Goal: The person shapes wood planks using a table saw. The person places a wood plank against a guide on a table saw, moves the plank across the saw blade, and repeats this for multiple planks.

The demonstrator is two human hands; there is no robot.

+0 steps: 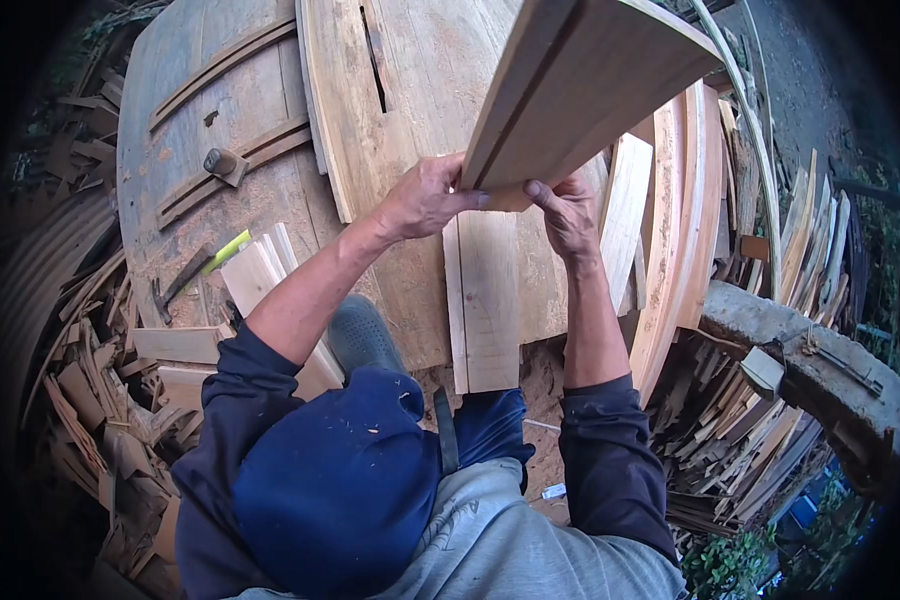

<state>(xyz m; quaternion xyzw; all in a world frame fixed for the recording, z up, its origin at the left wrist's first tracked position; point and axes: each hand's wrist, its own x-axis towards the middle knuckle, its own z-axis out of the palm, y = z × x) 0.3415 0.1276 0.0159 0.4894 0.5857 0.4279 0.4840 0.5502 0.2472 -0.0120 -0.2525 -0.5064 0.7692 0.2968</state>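
The weathered wooden platform (255,97) here supports two narrow brown wooden battens (220,76), pinkish sawdust (270,178) and a dark hammer-like tool (186,276) with a yellow-green end.

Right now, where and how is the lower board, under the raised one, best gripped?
The lower board is probably best taken by its near end, from the person's side, thumb above, fingers beneath: it is flat and that end juts past the bench. The left hand and right hand both hold the raised board, so one must come free.
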